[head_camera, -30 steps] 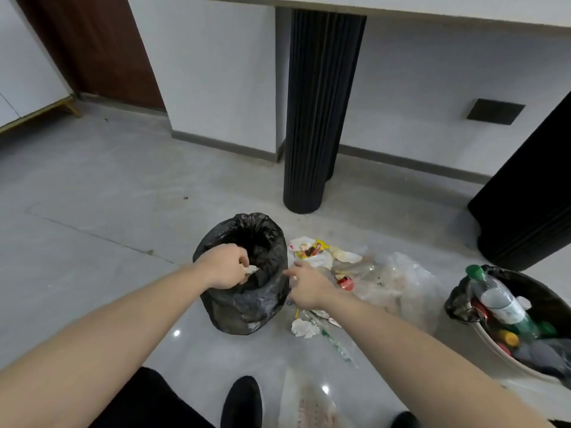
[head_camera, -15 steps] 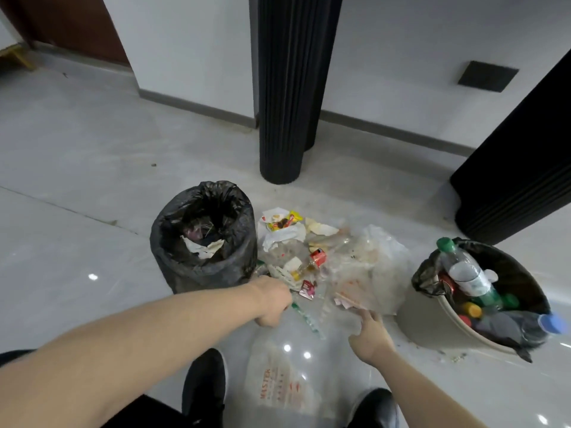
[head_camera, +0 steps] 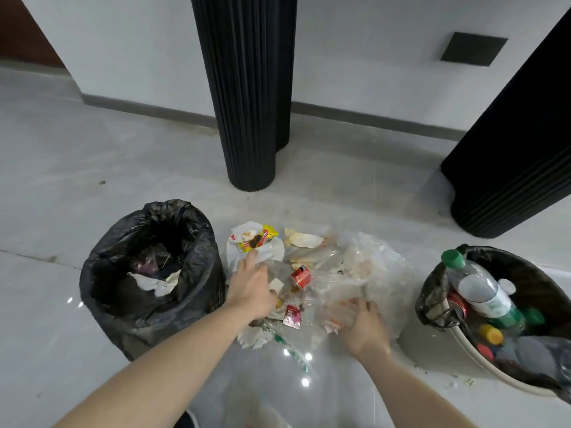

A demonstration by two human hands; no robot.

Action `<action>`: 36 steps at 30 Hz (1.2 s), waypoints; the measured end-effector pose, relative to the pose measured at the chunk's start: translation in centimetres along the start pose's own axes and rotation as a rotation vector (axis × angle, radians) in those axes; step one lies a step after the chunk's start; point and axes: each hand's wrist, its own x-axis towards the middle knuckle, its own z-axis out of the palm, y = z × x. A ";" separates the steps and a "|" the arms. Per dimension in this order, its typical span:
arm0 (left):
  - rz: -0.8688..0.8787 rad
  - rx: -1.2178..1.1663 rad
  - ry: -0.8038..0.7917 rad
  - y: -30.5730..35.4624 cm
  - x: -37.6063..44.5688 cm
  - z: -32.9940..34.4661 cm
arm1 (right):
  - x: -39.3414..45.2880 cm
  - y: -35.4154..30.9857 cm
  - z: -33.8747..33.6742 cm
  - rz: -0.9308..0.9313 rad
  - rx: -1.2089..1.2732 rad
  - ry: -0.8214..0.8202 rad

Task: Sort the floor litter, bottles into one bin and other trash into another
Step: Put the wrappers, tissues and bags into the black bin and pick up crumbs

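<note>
Litter lies in a pile on the grey floor between two bins. My left hand (head_camera: 251, 287) reaches into the pile's left side, its straight fingers touching a white paper wrapper (head_camera: 262, 254) below a yellow snack wrapper (head_camera: 265, 236). My right hand (head_camera: 364, 327) is at the pile's near right edge, fingers curled into a clear plastic wrapper (head_camera: 338, 316). Between the hands lie a red-labelled clear piece (head_camera: 299, 276) and a small red packet (head_camera: 292, 315). A black-bagged trash bin (head_camera: 123, 304) with paper inside stands to the left. The bottle bin (head_camera: 432, 291) at right holds a green-capped bottle (head_camera: 477, 288).
A large crumpled clear bag (head_camera: 374, 261) covers the pile's right half. A green-printed straw sleeve (head_camera: 287, 344) lies near my feet. A black ribbed column (head_camera: 244, 103) stands behind the pile and another dark ribbed block (head_camera: 513, 168) at the right. A wall runs along the back.
My left hand left the black bin, where white paper now lies, and moved forward into the pile. My right hand came up from the floor onto the clear wrapper. The view tilted down.
</note>
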 end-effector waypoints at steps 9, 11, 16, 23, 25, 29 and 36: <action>-0.143 0.028 -0.174 -2.1 4.0 1.0 | 1.8 0.4 2.2 0.017 -0.148 -0.036; -0.087 0.089 -0.178 -2.1 3.5 0.6 | 1.7 0.2 1.8 -0.010 -0.148 -0.016; 0.080 0.194 -0.242 -1.1 1.6 -3.6 | 0.1 -1.7 0.3 -0.072 -0.140 -0.187; 0.253 0.118 -0.172 -2.0 -2.3 -12.4 | -1.1 -5.7 -2.4 -0.132 -0.022 -0.193; 0.214 0.129 -0.122 -4.3 -3.5 -14.4 | -1.2 -7.6 -3.1 -0.179 0.087 -0.137; -0.019 0.091 -0.112 -10.8 -5.0 -15.6 | -0.1 -11.3 -3.5 -0.232 0.216 0.008; -0.263 -0.137 -0.286 -17.7 -5.1 -13.0 | 4.4 -18.6 -2.4 -0.160 0.355 0.022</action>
